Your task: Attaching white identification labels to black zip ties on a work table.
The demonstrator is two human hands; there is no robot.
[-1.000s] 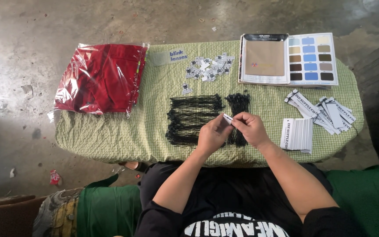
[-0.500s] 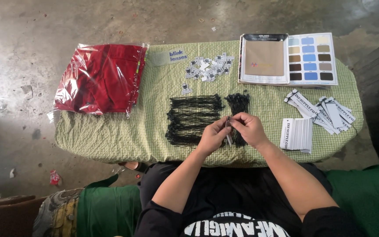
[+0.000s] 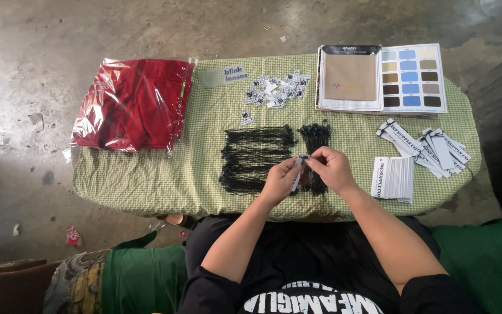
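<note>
My left hand (image 3: pixel 278 181) and right hand (image 3: pixel 331 168) both pinch one small white tag (image 3: pixel 298 172), fingers closed on it. Red garment (image 3: pixel 137 102) sits sealed in its clear plastic bag (image 3: pixel 82 136).

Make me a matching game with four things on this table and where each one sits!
Things:
1. red garment in a clear bag
2. colour swatch book
3. white paper tags
4. black strings

Places:
A. far right corner
B. middle, by the left hand
C. left end
D. right side, near the right hand

Pairs: 1-C, 2-A, 3-D, 4-B
</note>
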